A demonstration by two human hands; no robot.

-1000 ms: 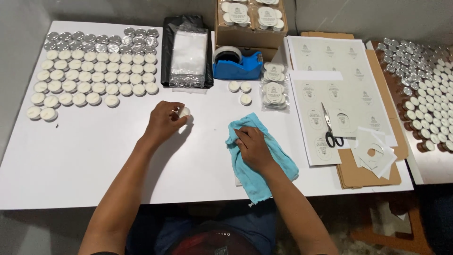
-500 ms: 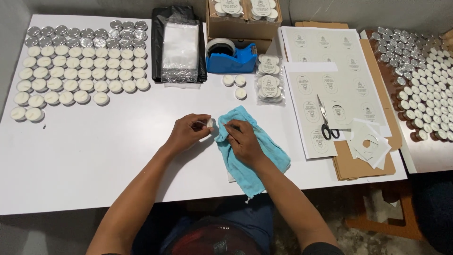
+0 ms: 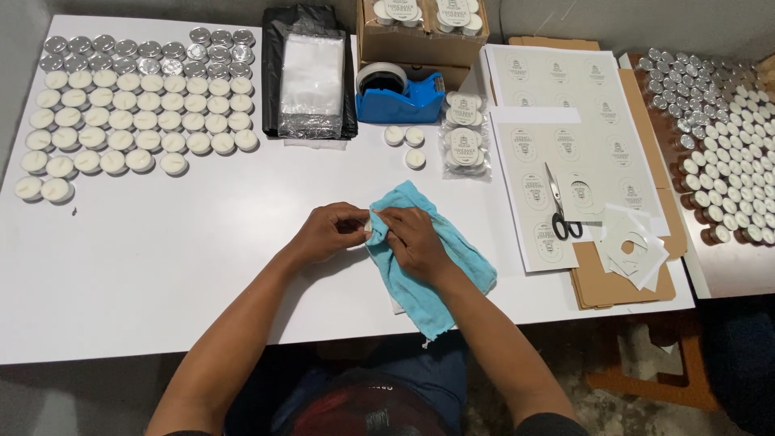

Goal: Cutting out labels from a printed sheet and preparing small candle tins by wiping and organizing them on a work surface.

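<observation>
Blue cloth (image 3: 436, 250) under right hand (image 3: 416, 242) | left hand (image 3: 327, 232) pinches small candle (image 3: 368, 228) | both hands closed

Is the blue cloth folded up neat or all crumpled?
Crumpled. The blue cloth lies loosely bunched and wrinkled on the white table, one end hanging over the near edge, with the right hand pressing into it.

Bright even overhead light, white worktop (image 3: 161, 258) slightly glaring, soft faint shadows, sharp focus, mild wide-angle bowing at edges
</observation>
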